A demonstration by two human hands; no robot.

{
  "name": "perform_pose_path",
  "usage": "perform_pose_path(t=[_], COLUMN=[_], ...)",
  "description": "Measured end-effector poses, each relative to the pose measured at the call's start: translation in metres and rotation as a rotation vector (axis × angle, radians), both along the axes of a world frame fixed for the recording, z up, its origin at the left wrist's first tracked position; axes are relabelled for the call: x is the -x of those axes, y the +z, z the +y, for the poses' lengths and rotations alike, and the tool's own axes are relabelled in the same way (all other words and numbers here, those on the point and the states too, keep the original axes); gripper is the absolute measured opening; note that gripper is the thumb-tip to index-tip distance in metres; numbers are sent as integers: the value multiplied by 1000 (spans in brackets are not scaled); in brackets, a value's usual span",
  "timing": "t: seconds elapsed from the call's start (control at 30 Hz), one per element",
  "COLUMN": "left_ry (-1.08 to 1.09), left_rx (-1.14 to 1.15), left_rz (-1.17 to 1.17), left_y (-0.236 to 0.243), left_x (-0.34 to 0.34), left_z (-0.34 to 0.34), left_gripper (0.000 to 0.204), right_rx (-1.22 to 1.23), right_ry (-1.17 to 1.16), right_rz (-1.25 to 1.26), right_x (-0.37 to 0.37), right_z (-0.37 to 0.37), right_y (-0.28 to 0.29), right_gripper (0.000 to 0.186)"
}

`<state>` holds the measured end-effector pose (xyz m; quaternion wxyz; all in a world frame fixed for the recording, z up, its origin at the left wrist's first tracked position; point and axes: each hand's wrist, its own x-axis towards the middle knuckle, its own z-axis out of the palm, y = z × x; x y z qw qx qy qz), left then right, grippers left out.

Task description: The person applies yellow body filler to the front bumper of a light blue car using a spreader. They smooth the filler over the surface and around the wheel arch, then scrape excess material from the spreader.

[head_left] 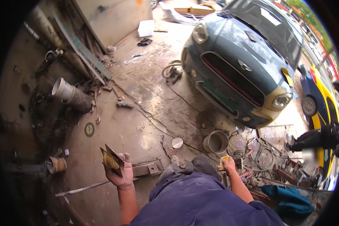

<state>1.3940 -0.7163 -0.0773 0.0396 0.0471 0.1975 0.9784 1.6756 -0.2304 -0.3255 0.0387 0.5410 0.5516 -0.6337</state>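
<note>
My left hand point(120, 175) grips two thin dark metal plates point(118, 165) with a lump of yellow putty point(108, 158) between or on them. At my right side, my right hand point(228, 167) is closed on a small yellow spreader point(223, 162). Ahead and to the right stands a blue-grey car point(233, 60), with yellowish patches on its front corner near the right headlamp point(280, 100). A grey bucket point(222, 143) sits on the floor just beyond my right hand, beside a pale round disc point(177, 142).
Hoses and tools point(260, 158) clutter the right. Teal cloth point(290, 199) lies below them. A person in dark clothes point(312, 139) is beside a yellow-and-blue car point(314, 98). Leaning boards point(83, 52), an upright pail point(56, 164) and a cylinder with a white bucket point(64, 88) line the left. Cables cross the floor.
</note>
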Motion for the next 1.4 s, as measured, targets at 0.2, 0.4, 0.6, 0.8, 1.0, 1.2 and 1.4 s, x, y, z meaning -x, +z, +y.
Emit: perform_pose_path(t=[0.2,0.4,0.6,0.8,1.0,1.2,1.4], left_ry=[143,310,389,339,275,92,-127], left_rx=[-59,-5,74,159,112,111,61], left_rz=[45,-3,59,59,98,73,75], left_y=[-15,-36,-32,15,26,-2,-28], left_x=[18,54,173,349,480,599,793], left_z=[-37,-59,-61,-40,-16,11,45], left_gripper=[48,47,50,48,45,51,54], right_rx=[-416,-387,-195,384,375,255,93], right_ry=[532,829,752,531,386,276,110], right_rz=[-425,-167,248,687,798,771,512], right_x=[61,209,493,741,859,931,986], right_z=[-11,15,-35,-86,-81,-46,-5], right_y=[10,-29,-3,131,199,175,75], right_gripper=[84,80,63,50,45,36,36])
